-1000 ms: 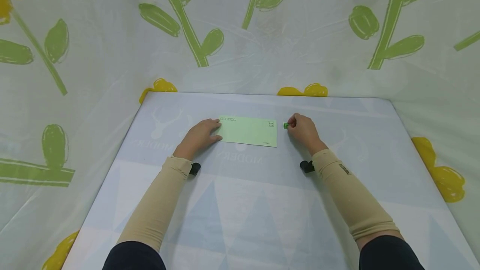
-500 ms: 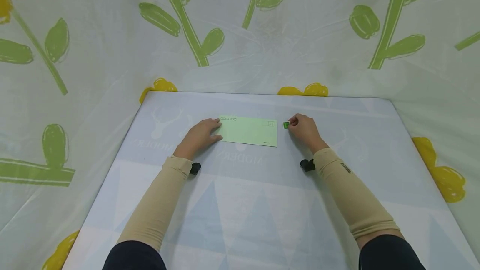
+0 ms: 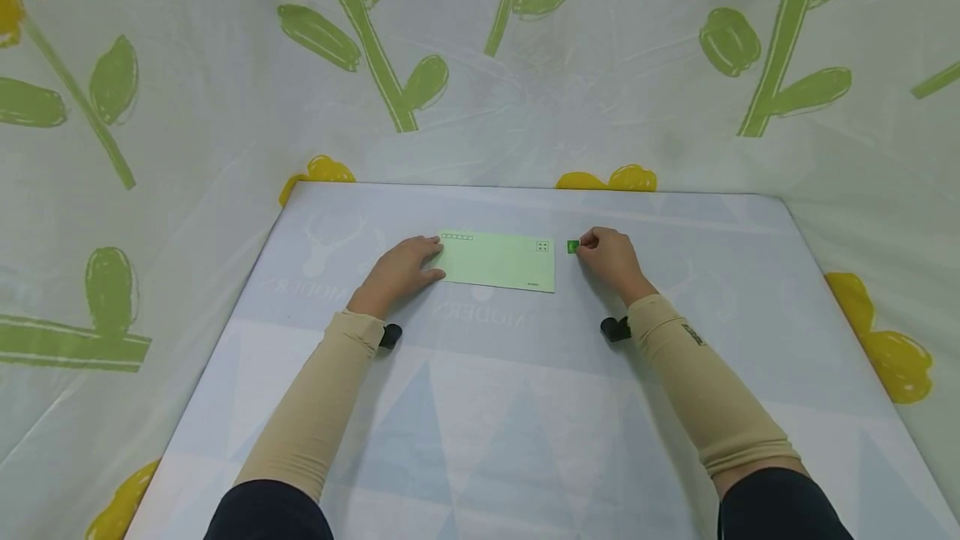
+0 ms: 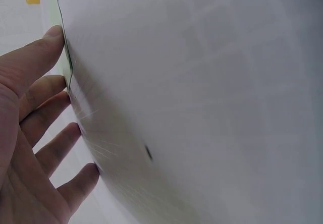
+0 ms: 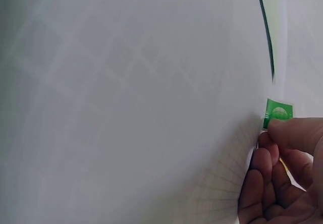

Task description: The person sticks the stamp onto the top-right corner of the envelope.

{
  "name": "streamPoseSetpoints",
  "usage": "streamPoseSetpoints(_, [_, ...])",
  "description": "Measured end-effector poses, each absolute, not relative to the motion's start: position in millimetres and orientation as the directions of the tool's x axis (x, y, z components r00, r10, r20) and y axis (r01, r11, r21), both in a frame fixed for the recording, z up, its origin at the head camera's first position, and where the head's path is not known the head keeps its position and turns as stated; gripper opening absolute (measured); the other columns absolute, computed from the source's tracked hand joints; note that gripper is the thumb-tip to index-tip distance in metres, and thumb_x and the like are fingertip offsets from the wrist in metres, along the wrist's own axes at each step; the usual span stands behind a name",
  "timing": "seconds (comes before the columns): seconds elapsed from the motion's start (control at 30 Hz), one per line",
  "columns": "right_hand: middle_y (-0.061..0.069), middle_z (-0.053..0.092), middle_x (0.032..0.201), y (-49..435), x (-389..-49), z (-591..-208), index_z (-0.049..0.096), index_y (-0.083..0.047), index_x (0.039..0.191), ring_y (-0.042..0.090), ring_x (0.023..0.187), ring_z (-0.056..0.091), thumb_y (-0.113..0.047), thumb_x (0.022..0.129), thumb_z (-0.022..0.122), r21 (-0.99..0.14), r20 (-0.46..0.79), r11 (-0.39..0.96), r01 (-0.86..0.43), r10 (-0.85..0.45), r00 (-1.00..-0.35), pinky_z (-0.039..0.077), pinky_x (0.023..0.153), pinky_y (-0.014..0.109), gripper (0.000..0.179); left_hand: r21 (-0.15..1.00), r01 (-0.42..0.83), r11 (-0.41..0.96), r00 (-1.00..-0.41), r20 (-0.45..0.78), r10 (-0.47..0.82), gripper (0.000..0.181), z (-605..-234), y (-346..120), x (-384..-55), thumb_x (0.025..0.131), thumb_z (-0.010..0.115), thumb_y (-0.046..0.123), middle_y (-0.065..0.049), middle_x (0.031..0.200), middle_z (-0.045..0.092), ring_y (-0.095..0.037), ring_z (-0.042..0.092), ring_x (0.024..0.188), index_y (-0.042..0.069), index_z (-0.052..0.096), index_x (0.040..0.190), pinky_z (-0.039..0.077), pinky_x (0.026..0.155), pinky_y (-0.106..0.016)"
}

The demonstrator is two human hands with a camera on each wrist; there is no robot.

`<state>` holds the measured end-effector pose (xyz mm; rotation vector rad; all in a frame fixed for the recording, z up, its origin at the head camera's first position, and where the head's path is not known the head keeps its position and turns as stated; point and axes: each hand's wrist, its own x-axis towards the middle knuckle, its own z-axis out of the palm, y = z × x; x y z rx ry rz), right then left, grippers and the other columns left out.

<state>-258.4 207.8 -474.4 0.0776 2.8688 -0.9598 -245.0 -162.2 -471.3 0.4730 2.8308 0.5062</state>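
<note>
A pale green envelope [image 3: 495,262] lies flat on the table, with small printed boxes at its top left and a square mark at its top right. My left hand [image 3: 400,272] rests at its left end, thumb and fingertips spread and touching the edge; in the left wrist view the fingers [image 4: 58,143] reach down to the tabletop. Just beyond the envelope's right edge, my right hand [image 3: 609,260] pinches a small green stamp [image 5: 278,110] between thumb and forefinger, its other fingers curled. The stamp [image 3: 573,247] is apart from the envelope, and its lower part is hidden by the thumb.
The table [image 3: 487,407] has a pale cloth with triangles and deer heads. Behind it hangs a curtain [image 3: 615,90] printed with green leaves and yellow flowers. A black wrist camera [image 3: 615,330] sits under the right sleeve, another camera [image 3: 390,337] by the left.
The stamp has tilted slightly in my right fingers and shows more of its face, and it sits a touch farther up. My left hand and the envelope stay in place.
</note>
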Motion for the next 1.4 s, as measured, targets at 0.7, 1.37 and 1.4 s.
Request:
streamPoseSetpoints(0.7, [0.016,0.068,0.107,213.1,-258.9,-475.1,0.06,-0.009,0.127,0.03,0.091,0.06,-0.017,0.1,0.06,-0.653,-0.108,0.749,0.112,0.055,-0.993,0.052,0.078,0.039,0.028,0.364,0.275,0.89,-0.921,-0.166,0.353,0.063,-471.4,-162.0,-245.3,0.098,0.071,0.032,-0.005,0.16,0.042,-0.028,0.031,0.151,0.006,0.05,0.151,0.025,0.125,-0.044])
streamPoseSetpoints(1.37, [0.014,0.069,0.107,213.3,-261.2,-477.5,0.063,-0.009,0.125,0.03,0.093,0.059,-0.016,0.099,0.057,-0.676,-0.087,0.733,0.073,0.019,-0.996,0.051,0.082,0.04,0.027,0.373,0.276,0.886,-0.919,-0.168,0.357,0.063,-470.0,-162.2,-246.5,0.098,0.071,0.032,-0.007,0.16,0.041,-0.03,0.031,0.15,0.006,0.05,0.15,0.026,0.125,-0.045])
streamPoseSetpoints(1.4, [0.014,0.068,0.108,212.8,-261.3,-477.6,0.063,-0.009,0.125,0.03,0.093,0.059,-0.016,0.099,0.057,-0.677,-0.092,0.732,0.077,0.019,-0.996,0.051,0.082,0.04,0.027,0.374,0.278,0.884,-0.918,-0.166,0.359,0.062,-470.2,-162.3,-246.6,0.098,0.071,0.032,-0.007,0.16,0.041,-0.03,0.031,0.15,0.006,0.05,0.15,0.026,0.125,-0.045])
